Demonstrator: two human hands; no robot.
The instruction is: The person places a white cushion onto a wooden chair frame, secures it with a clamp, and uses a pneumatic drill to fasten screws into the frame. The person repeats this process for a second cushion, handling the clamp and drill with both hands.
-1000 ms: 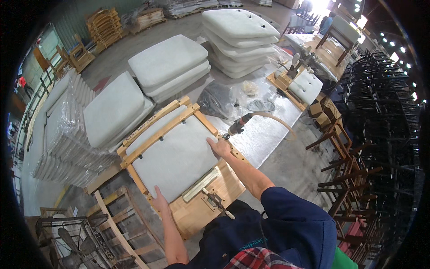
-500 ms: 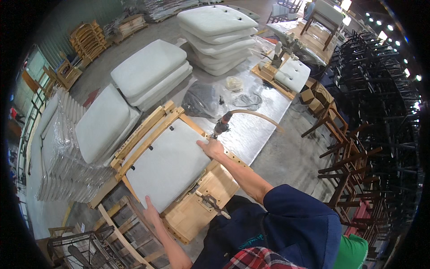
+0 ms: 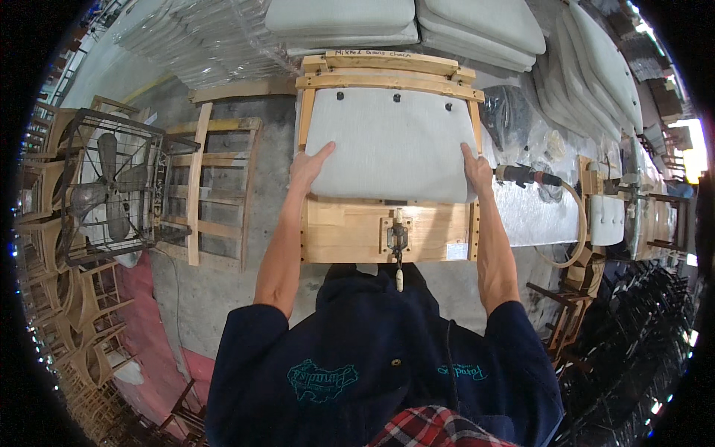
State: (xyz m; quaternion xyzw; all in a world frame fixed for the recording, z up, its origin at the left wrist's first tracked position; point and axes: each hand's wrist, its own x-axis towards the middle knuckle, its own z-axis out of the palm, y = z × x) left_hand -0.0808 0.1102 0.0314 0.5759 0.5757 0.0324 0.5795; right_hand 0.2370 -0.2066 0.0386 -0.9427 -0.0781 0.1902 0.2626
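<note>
The fingers (image 3: 319, 155) of the left hand (image 3: 307, 167) lay open and flat on the left edge of the grey seat cushion (image 3: 391, 145). The right hand (image 3: 477, 170) pressed open on its right edge. The cushion sat in a wooden frame (image 3: 387, 74) on the desk (image 3: 350, 231), and a power tool (image 3: 525, 176) lay just right of the cushion.

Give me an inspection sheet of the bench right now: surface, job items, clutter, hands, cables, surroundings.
Surface: wooden jig with a metal clamp at its near edge.
Job's things: grey seat cushion lying flat in a wooden frame.
Clutter: clear plastic wrap to the right.
Grippers: left hand and right hand press flat on the cushion's near corners, holding nothing.
Cables: tan hose looping from a power tool.
Surroundings: caged fan, stacked cushions, dark chair frames.
</note>
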